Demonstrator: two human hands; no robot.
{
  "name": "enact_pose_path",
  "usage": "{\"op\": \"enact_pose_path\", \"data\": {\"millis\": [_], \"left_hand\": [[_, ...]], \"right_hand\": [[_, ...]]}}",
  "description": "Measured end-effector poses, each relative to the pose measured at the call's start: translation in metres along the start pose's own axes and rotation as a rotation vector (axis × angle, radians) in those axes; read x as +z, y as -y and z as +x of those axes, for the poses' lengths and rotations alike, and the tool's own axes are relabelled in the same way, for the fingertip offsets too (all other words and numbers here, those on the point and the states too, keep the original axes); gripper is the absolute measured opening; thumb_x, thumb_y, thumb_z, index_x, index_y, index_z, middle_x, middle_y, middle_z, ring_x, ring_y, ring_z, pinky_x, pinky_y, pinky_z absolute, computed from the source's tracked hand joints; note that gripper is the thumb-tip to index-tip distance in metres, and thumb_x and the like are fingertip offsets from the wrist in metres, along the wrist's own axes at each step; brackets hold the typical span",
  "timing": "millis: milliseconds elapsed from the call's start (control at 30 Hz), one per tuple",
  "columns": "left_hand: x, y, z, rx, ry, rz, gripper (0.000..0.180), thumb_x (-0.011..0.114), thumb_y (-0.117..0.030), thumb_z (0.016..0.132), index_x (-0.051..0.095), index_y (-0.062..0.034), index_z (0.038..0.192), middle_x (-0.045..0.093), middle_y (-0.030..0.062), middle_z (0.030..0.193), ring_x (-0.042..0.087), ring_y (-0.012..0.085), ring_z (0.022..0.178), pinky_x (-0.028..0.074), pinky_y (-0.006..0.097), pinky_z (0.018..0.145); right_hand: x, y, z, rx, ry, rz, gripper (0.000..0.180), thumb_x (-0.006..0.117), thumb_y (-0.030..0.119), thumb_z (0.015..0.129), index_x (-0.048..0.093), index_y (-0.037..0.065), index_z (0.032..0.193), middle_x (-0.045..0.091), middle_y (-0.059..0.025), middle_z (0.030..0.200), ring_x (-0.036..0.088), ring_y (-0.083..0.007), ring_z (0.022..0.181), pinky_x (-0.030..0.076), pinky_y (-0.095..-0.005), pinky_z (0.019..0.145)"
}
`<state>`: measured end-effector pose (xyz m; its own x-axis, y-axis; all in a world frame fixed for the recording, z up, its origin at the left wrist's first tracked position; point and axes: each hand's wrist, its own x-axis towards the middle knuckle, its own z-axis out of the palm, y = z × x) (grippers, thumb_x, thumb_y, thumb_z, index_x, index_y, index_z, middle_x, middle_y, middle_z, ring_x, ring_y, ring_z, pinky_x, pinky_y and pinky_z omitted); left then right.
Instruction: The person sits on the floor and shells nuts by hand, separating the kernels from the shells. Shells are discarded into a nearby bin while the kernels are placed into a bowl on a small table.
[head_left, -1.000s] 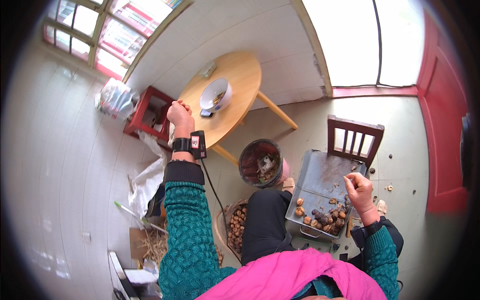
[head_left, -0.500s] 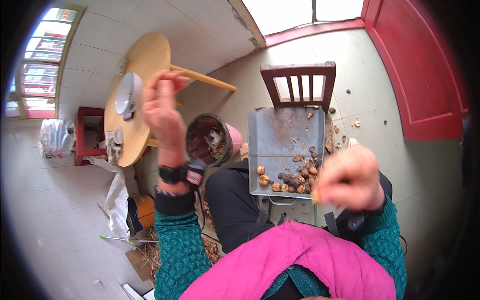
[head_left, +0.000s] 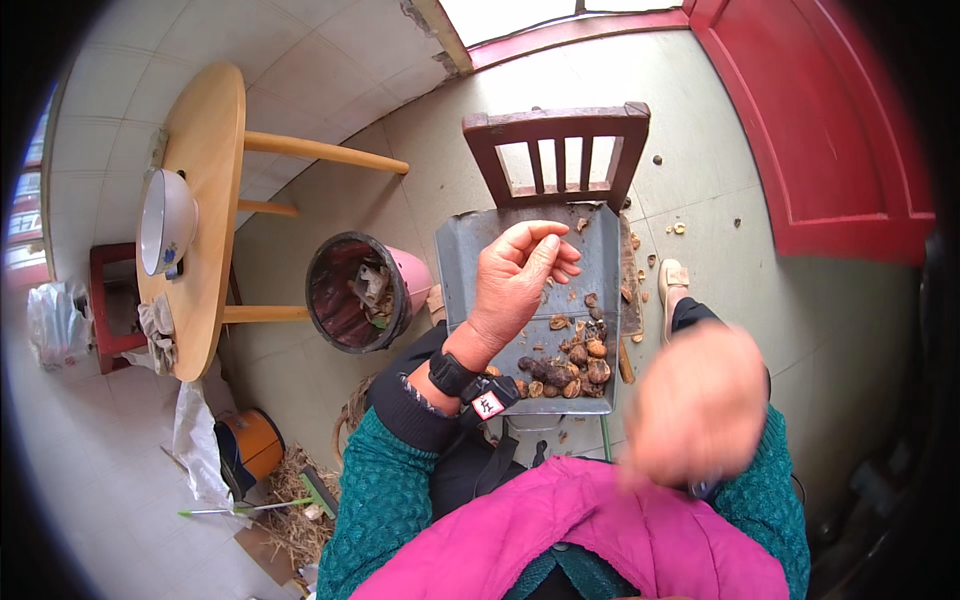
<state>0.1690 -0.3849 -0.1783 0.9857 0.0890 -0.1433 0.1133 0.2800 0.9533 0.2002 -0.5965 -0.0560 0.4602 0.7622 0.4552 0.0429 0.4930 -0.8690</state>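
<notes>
Over the grey metal tray (head_left: pixel 470 235) I hold my left hand (head_left: pixel 510 275), its thumb and fingers drawn together in a pinch. Whatever may be between those fingertips is hidden. My right hand (head_left: pixel 695 405) is just beyond the tray's near right corner, smeared by motion, so its fingers and any contents do not show. Several walnuts (head_left: pixel 571 387), some brown and some with dark husks, lie bunched at the tray's near right. Bits of shell (head_left: pixel 559 322) are scattered farther up the tray, partly covered by my left hand.
The tray rests on a dark wooden chair (head_left: pixel 628 160). A pink bucket (head_left: pixel 408 280) with scraps stands to its left. A white bowl (head_left: pixel 180 220) sits on the round wooden table (head_left: pixel 222 150). Shell pieces (head_left: pixel 679 228) litter the floor near a red door (head_left: pixel 800 130). A broom (head_left: pixel 318 492) lies lower left.
My left hand has come from beside the bowl, rightward and down, to above the tray. My right hand has moved slightly closer to my body and blurred. The whole view has shifted.
</notes>
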Motion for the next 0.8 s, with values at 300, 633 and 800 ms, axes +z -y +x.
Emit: {"op": "enact_pose_path", "data": {"millis": [300, 633, 800], "left_hand": [[-0.002, -0.01, -0.009, 0.309, -0.247, 0.407, 0.01, 0.061, -0.005, 0.098, 0.065, -0.0012, 0.106, 0.064, 0.002, 0.089, 0.059, 0.0079, 0.077, 0.048, 0.022, 0.069], [0.008, -0.002, -0.001, 0.595, -0.041, 0.655, 0.028, 0.071, 0.003, 0.082, 0.065, -0.0024, 0.11, 0.064, 0.0112, 0.093, 0.064, 0.0276, 0.082, 0.052, 0.036, 0.073], [0.002, 0.001, 0.002, 0.58, 0.048, 0.818, 0.027, 0.068, 0.005, 0.081, 0.068, -0.0043, 0.106, 0.062, 0.0113, 0.092, 0.062, 0.0293, 0.085, 0.051, 0.037, 0.075]], "right_hand": [[-0.037, -0.14, -0.002, 0.516, -0.804, 0.982, 0.042, 0.041, 0.021, 0.105, 0.051, -0.01, 0.13, 0.057, -0.0272, 0.131, 0.056, -0.0367, 0.124, 0.045, -0.046, 0.108], [-0.029, -0.151, 0.008, 0.45, -0.687, 1.015, 0.055, 0.037, 0.033, 0.106, 0.043, -0.008, 0.141, 0.047, -0.0274, 0.145, 0.043, -0.0369, 0.138, 0.032, -0.0472, 0.119], [-0.03, -0.148, 0.006, 0.47, -0.721, 1.025, 0.057, 0.037, 0.036, 0.106, 0.04, -0.007, 0.143, 0.046, -0.0274, 0.145, 0.047, -0.034, 0.135, 0.033, -0.0444, 0.117]]}}
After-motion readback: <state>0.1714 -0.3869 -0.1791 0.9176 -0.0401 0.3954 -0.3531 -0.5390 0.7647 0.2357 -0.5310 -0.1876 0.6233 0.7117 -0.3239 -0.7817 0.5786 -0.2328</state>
